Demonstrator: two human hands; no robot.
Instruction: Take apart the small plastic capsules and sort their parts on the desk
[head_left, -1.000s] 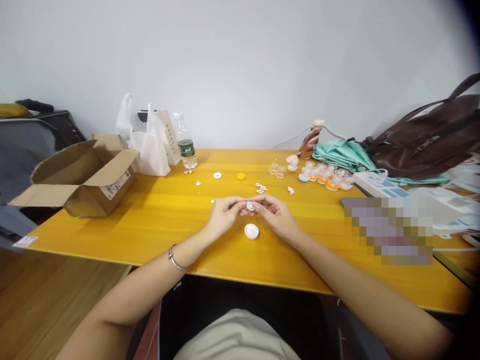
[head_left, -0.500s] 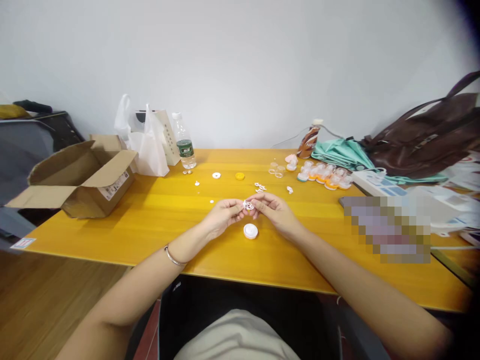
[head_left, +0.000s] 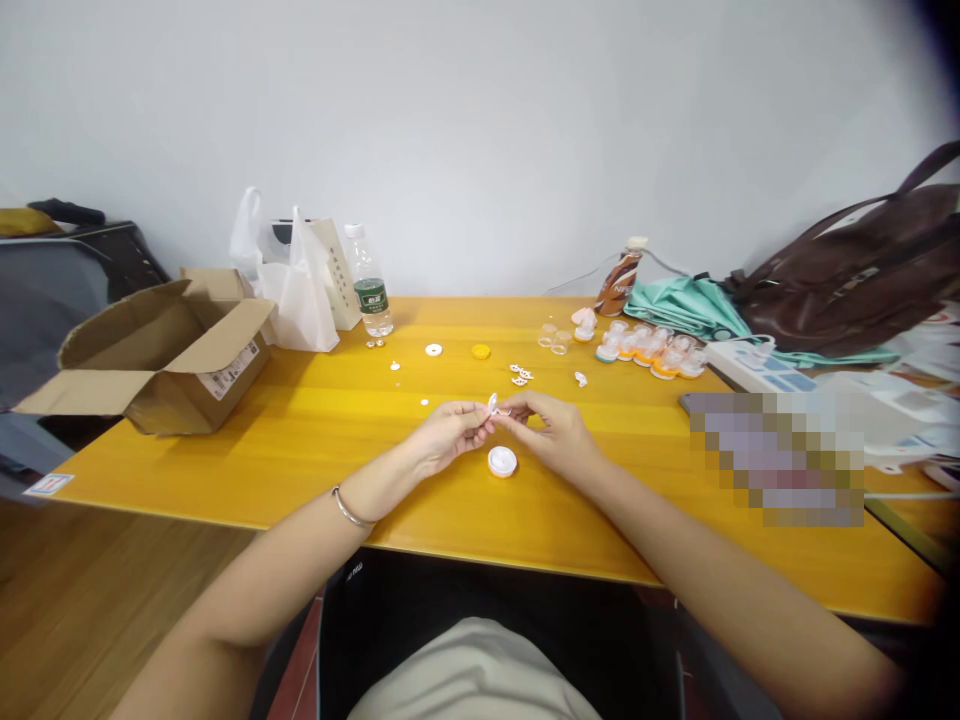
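Note:
Between the fingertips of both hands is a small white plastic piece (head_left: 495, 408) with cut-outs, partly hidden by the fingers. My left hand (head_left: 455, 437) pinches it from the left; my right hand (head_left: 553, 428) grips it from the right. Just below the hands, a round white cap with an orange rim (head_left: 502, 461) lies on the table. Beyond my fingers are several white openwork pieces (head_left: 520, 375), a yellow disc (head_left: 481, 352) and a white ring (head_left: 433, 350). A small white part (head_left: 580, 379) rests to their right.
An open cardboard box (head_left: 180, 350), a white plastic bag (head_left: 300, 305) and a water bottle (head_left: 369, 285) stand left. At right are clear-domed small items (head_left: 652, 350), clear rings (head_left: 555, 340), a brown drink bottle (head_left: 621, 278), teal cloth (head_left: 682, 308) and a brown bag (head_left: 847, 280).
The white piece has been turned in my fingers, from its openwork face showing to nearly edge-on. My right fingers have shifted their hold; things on the table stay put.

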